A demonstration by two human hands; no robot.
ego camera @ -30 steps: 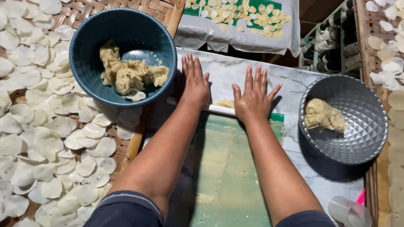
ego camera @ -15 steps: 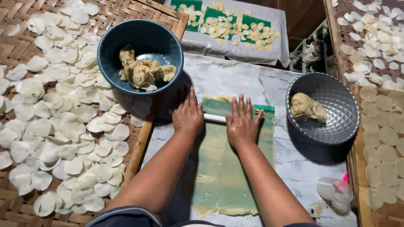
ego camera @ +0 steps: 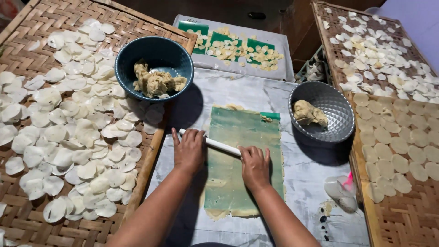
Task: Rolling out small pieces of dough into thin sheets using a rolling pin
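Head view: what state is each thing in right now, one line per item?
Left hand: flat on the rolling pin.
Right hand: flat on the pin.
Dough sheet: rolled thin under green plastic.
Blue bowl: upright, holds dough lumps.
Metal bowl: upright, one lump inside.
Woven trays: covered with thin discs.

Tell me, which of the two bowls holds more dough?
The dark blue bowl on the woven tray to the left: it carries a broad heap of dough, while the silver metal bowl on the right holds just one small lump.
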